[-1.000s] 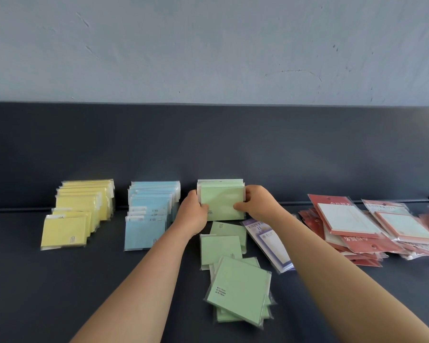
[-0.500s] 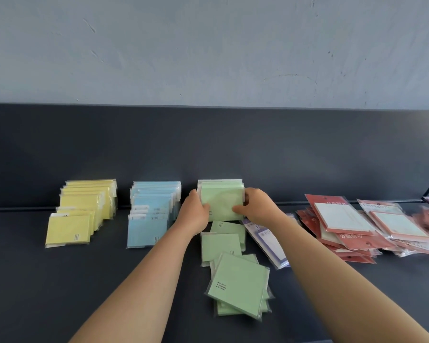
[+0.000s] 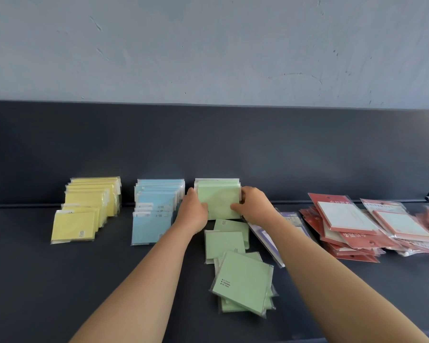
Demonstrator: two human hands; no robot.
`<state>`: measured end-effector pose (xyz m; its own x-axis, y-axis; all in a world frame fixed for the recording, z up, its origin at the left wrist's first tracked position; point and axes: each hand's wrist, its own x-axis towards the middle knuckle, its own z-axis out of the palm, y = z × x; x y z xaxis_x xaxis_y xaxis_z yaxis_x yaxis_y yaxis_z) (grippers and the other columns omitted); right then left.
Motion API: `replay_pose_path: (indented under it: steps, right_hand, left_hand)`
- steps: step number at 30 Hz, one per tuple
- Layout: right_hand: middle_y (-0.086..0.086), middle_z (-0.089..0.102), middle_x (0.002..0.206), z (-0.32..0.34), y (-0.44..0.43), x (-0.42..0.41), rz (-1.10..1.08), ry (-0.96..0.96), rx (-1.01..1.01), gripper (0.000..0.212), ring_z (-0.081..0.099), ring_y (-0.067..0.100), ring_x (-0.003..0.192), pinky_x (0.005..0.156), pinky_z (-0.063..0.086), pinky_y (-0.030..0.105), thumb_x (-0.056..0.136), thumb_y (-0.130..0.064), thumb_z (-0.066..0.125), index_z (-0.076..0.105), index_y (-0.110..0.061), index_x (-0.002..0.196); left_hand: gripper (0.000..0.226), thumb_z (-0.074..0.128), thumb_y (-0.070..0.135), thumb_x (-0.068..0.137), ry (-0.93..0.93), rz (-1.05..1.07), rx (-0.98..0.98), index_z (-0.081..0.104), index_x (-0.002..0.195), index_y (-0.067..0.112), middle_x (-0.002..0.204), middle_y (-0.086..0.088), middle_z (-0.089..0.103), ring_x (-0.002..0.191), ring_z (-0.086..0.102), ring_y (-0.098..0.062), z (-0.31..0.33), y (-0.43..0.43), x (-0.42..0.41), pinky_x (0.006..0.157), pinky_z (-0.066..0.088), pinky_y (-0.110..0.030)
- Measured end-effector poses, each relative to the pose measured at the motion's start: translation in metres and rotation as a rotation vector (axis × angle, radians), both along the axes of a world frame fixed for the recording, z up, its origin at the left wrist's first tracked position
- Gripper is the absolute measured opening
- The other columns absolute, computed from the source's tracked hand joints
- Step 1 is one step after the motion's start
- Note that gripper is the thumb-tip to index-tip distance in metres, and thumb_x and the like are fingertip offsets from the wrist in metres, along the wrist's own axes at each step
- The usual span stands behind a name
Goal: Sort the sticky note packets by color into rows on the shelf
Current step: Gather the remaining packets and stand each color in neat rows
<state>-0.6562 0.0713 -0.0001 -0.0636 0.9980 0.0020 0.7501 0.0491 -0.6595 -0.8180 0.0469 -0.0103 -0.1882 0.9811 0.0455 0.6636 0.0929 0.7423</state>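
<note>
Centre frame, left hand (image 3: 192, 214) and right hand (image 3: 254, 206) grip the upright green sticky note packets (image 3: 219, 201) from both sides.

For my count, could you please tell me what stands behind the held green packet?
Top edges of more green packets show behind the front green packet; their count is hidden.
</note>
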Motion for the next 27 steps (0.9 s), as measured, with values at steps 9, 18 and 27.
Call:
replay_pose_path:
  steps: [9,18,27]
  right_hand:
    - [0.008,0.056,0.087,0.012,-0.013,0.002,-0.035,-0.131,0.035,0.032,0.051,0.018,0.063,0.062,0.044,0.032,0.087,-0.03,0.062,0.046,-0.006,0.101]
    - [0.005,0.044,0.145,0.044,-0.074,0.014,0.094,-0.261,0.104,0.054,0.046,0.025,0.128,0.101,0.038,0.032,0.093,-0.035,0.057,0.043,-0.011,0.139]
    - [-0.012,0.048,0.141,0.035,-0.144,0.032,0.21,-0.259,-0.031,0.069,0.047,0.008,0.125,0.098,0.035,0.021,0.078,-0.055,0.069,0.049,-0.03,0.138]
  left_hand:
    - [0.056,0.045,0.018,0.101,0.141,-0.003,0.091,0.019,0.148,0.003,0.151,-0.012,0.028,0.139,0.026,-0.026,0.017,-0.014,0.006,0.111,0.024,-0.033]
    - [0.056,0.047,0.018,0.1,0.133,-0.16,0.24,0.021,0.148,0.01,0.15,-0.005,0.029,0.139,0.03,-0.024,0.034,-0.055,-0.003,0.11,0.031,-0.034]
    - [0.049,0.061,0.038,0.091,0.067,-0.344,-0.108,0.044,0.134,0.023,0.133,0.003,0.052,0.115,0.054,-0.018,0.002,-0.094,-0.005,0.094,0.047,-0.034]
